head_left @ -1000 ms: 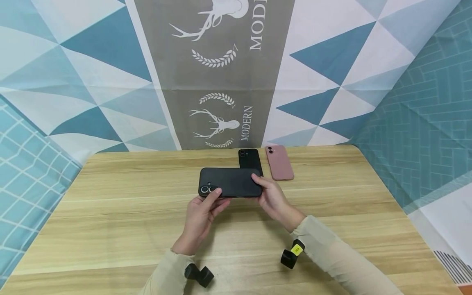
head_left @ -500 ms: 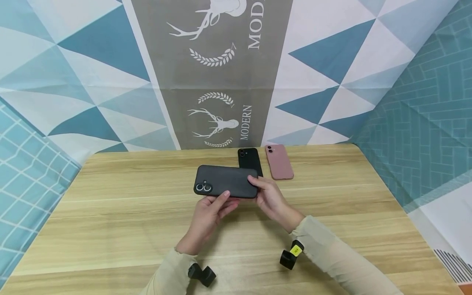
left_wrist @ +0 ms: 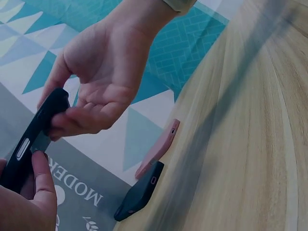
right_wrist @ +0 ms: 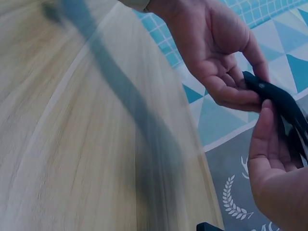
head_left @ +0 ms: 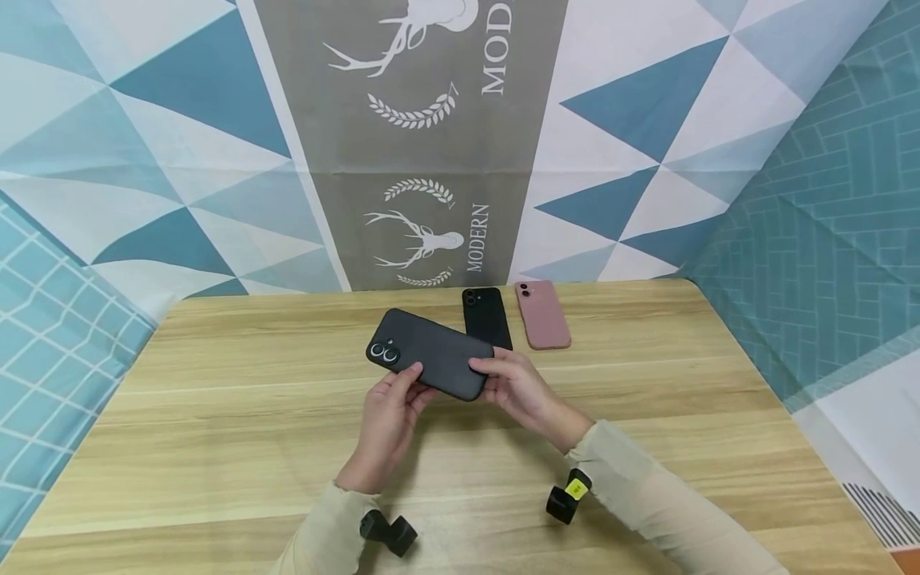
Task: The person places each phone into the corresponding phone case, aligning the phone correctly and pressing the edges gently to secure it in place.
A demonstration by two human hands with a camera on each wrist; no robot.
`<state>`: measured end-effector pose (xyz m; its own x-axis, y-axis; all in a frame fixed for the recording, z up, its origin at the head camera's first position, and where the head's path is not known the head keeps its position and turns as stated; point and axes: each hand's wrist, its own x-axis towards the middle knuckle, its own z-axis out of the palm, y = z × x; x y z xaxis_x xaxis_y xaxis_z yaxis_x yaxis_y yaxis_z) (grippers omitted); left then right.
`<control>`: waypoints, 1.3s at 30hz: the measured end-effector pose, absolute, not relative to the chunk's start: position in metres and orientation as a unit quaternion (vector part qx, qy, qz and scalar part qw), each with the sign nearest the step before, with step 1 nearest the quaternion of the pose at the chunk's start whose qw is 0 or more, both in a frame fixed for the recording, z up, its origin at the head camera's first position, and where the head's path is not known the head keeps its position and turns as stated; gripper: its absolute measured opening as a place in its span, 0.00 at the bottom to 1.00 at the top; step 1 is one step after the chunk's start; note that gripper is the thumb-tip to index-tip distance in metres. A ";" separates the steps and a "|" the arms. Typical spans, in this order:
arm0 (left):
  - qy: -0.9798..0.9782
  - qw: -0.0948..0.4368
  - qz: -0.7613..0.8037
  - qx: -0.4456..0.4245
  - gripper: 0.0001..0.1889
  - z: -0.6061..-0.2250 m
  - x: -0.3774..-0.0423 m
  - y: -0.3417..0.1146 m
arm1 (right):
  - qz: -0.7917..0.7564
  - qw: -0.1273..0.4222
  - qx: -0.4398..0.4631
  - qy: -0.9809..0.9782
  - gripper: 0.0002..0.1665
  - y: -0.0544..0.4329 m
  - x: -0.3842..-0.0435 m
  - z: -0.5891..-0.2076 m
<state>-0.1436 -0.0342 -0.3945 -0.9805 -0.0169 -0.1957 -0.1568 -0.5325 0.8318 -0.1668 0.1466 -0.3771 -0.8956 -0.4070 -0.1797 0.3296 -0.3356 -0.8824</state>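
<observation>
A dark phone (head_left: 440,351), back side up with two ringed camera lenses at its left end, is held above the table and slanted down to the right. My left hand (head_left: 386,427) grips its lower edge near the lenses, thumb on the back. At the opposite end, my right hand (head_left: 528,398) pinches it, thumb on the back and fingers underneath. The left wrist view shows the phone's side edge (left_wrist: 24,149) with a long button. In the right wrist view the phone (right_wrist: 281,101) is seen edge-on. Its screen side is mostly hidden.
Behind the held phone lies a second black phone (head_left: 489,314), partly covered by it. Beside that, to the right, is a pink phone (head_left: 544,315). Both rest near the back edge of the wooden table (head_left: 251,447), before a patterned cloth backdrop (head_left: 618,136).
The held phone has turned from nearly level to a slant, its lens end now higher and farther left. The left hand dips back toward the body; the right thumb has shifted left with the phone.
</observation>
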 end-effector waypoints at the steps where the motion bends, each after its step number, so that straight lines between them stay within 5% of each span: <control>1: 0.484 0.040 0.869 -0.092 0.08 -0.395 -0.144 -0.035 | -0.813 0.230 -0.042 0.534 0.12 0.147 -0.167 -0.378; 10: 0.497 0.056 0.861 -0.094 0.09 -0.396 -0.143 -0.039 | -0.785 0.258 -0.044 0.561 0.25 0.150 -0.171 -0.378; 22: 0.548 0.076 0.827 -0.102 0.14 -0.401 -0.143 -0.037 | -0.750 0.256 -0.005 0.610 0.16 0.149 -0.179 -0.377; 39: 0.619 0.197 0.760 -0.031 0.14 -0.403 -0.139 -0.037 | -0.756 0.234 0.001 0.611 0.15 0.155 -0.189 -0.382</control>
